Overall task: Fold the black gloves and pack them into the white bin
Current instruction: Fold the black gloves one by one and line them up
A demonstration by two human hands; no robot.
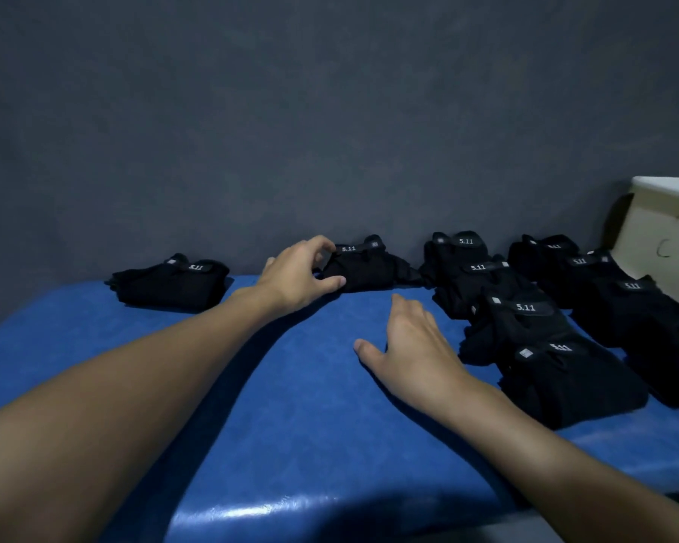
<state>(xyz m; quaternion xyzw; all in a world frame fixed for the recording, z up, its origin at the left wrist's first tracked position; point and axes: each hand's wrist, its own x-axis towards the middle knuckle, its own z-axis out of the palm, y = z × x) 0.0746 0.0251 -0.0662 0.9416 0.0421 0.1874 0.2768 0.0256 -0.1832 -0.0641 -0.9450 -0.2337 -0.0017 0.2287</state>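
Note:
A folded black glove (363,266) marked 5.11 lies at the far edge of the blue table (291,386), and my left hand (295,274) grips its left end with thumb and fingers. My right hand (412,342) hovers flat and open over the blue surface, just left of a pile of several black gloves (534,327). Another folded black glove (173,280) lies alone at the far left. The white bin (663,244) stands at the far right edge, only partly in view.
A dark grey wall (330,111) rises directly behind the table. More black gloves (643,319) lie in a row toward the bin on the right. The table's front edge runs along the bottom of the view.

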